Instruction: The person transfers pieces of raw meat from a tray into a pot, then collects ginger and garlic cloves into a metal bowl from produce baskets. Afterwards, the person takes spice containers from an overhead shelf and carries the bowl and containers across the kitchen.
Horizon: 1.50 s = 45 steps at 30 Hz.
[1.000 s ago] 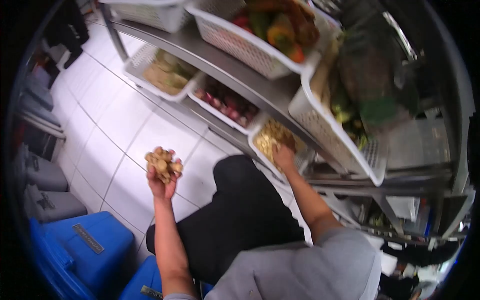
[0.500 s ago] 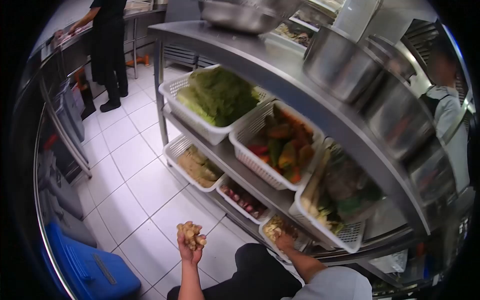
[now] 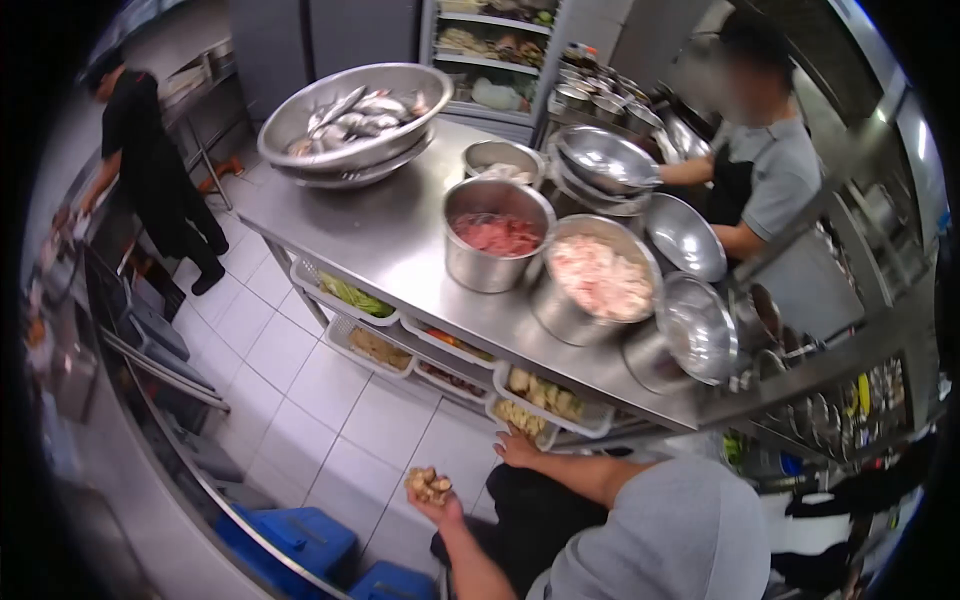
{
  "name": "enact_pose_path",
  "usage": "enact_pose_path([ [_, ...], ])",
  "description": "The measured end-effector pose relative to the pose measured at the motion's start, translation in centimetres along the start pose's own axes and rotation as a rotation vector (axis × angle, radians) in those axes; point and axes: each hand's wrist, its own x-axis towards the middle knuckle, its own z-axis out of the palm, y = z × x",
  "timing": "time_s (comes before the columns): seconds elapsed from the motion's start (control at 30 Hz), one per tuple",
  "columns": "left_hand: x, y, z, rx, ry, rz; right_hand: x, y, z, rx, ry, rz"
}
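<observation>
My left hand (image 3: 437, 507) holds a knobbly tan ginger root (image 3: 429, 485) above the white tiled floor (image 3: 345, 475), while my right hand (image 3: 516, 448) is at the near edge of a low white plastic basket (image 3: 548, 436) of pale yellow pieces (image 3: 519, 419); I cannot tell its grip. Above, a steel pot of red meat (image 3: 497, 265) and a wide steel bowl of silvery fish (image 3: 280, 148) stand on the stainless-steel surface (image 3: 370, 235).

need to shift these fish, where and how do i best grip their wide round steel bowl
Opposite sides of the rim look best, approached from the near side of the steel table: the wide steel bowl flares outward, exposing its lip, and rests raised on another steel bowl.
</observation>
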Motion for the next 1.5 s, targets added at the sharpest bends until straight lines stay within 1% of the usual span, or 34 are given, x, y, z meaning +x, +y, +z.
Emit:
enact_pose_path([
  [0.03,-2.5,-0.3,4.9,0.030,0.015,-0.030,-3.1,-1.1,-3.4,-0.032,-0.092,0.007],
  [0.07,-5.1,-0.2,9.3,0.058,0.025,-0.068,-6.0,-1.5,-6.4,-0.001,-0.085,0.022],
  [0.1,-6.2,0.5,11.0,0.122,-0.048,-0.110,-8.6,-1.3,-8.6,0.011,-0.122,-0.033],
  [0.17,-7.8,2.5,14.9,0.204,-0.101,-0.192,-12.1,1.0,-12.3,0.015,-0.152,-0.183],
  [0.2,-9.0,3.3,17.2,0.247,-0.118,-0.248,-14.5,1.3,-16.2,0.025,-0.221,-0.169],
  [0.23,-10.9,4.0,20.6,0.312,-0.111,-0.217,-17.1,1.9,-19.6,0.032,-0.297,-0.158],
  [0.27,-13.1,4.7,24.3,0.378,-0.102,-0.186,-18.6,4.9,-19.8,0.121,-0.207,-0.156],
  [0.3,-13.5,6.1,26.1,0.493,-0.125,-0.186,-21.5,5.7,-23.3,0.149,-0.278,-0.003],
  [0.33,-13.5,7.0,27.6,0.614,-0.162,-0.193,-23.6,8.8,-23.7,0.154,-0.187,-0.009],
  [0.4,-13.4,8.3,28.6,0.757,-0.294,-0.115,-27.4,14.4,-24.1,0.012,-0.299,0.176],
  [0.43,-14.6,8.6,30.1,0.744,-0.326,-0.190,-30.1,17.0,-23.5,-0.020,-0.376,0.272],
  [0.47,-15.8,8.5,30.9,0.725,-0.351,-0.259,-34.5,18.1,-24.5,0.015,-0.352,0.427],
  [0.5,-15.2,8.5,29.3,0.741,-0.287,-0.235,-38.3,19.0,-25.5,0.038,-0.332,0.565],
  [0.53,-14.8,7.8,28.5,0.749,-0.222,-0.185,-41.7,21.0,-25.0,0.084,-0.286,0.610],
  [0.57,-18.5,6.9,31.6,0.774,-0.229,-0.254,-44.9,23.8,-23.7,0.123,-0.247,0.642],
  [0.6,-22.4,6.4,34.8,0.800,-0.226,-0.316,-47.5,25.9,-22.4,0.201,-0.086,0.799],
  [0.63,-20.5,6.7,31.9,0.845,-0.291,-0.358,-49.6,27.3,-21.5,0.282,0.074,0.952],
  [0.67,-17.7,7.1,28.1,0.892,-0.356,-0.399,-52.6,27.4,-23.2,0.334,0.125,1.050],
  [0.7,-15.9,6.7,25.9,0.892,-0.304,-0.427,-56.8,22.6,-30.3,0.476,0.087,1.166],
  [0.73,-15.3,5.8,25.1,0.893,-0.249,-0.450,-57.1,31.4,-23.1,0.504,0.208,1.289],
  [0.77,-15.6,4.6,24.6,0.907,-0.226,-0.455,-60.2,30.3,-25.2,0.592,0.416,1.480],
  [0.8,-16.0,3.2,24.4,0.923,-0.209,-0.480,-63.2,29.1,-28.3,0.608,0.565,1.570],
  [0.83,-16.6,1.4,24.5,0.942,-0.206,-0.490,-65.7,31.1,-28.9,0.653,0.702,1.627],
  [0.87,-17.1,-0.1,24.7,0.960,-0.205,-0.502,-67.7,34.1,-28.9,0.656,0.896,1.695],
  [0.9,-17.6,-1.6,24.7,0.975,-0.206,-0.512,-69.8,34.9,-30.4,0.603,1.172,1.729],
  [0.97,-18.7,-5.0,24.5,1.004,-0.209,-0.533,-73.9,39.1,-34.1,0.686,1.447,1.805],
  [1.03,-20.1,-8.4,23.9,1.032,-0.203,-0.543,-76.9,44.8,-36.3,0.529,1.655,1.740],
  [1.17,-23.2,-14.2,22.2,1.083,-0.207,-0.563,-81.2,56.7,-39.8,0.366,1.685,1.568],
  [1.27,-26.6,-17.6,20.2,1.100,-0.235,-0.631,-82.1,61.4,-42.7,0.365,1.560,1.674],
  [1.33,-31.8,-22.4,19.0,1.188,-0.359,-0.731,-82.9,63.9,-43.6,0.367,1.295,1.720],
  [1.4,-38.8,-27.1,22.1,1.394,-0.480,-0.753,-83.2,67.0,-42.7,0.380,1.254,1.689],
  [1.43,-40.2,-28.6,22.7,1.615,-0.854,-0.763,-83.5,68.4,-42.5,0.375,1.236,1.659],
  [1.47,-42.5,-30.1,23.2,1.620,-0.847,-0.763,-83.9,70.0,-42.0,0.378,1.228,1.660],
  [1.5,-45.4,-31.2,23.7,1.490,-0.694,-0.775,-84.3,71.5,-41.3,0.346,1.277,1.615],
])
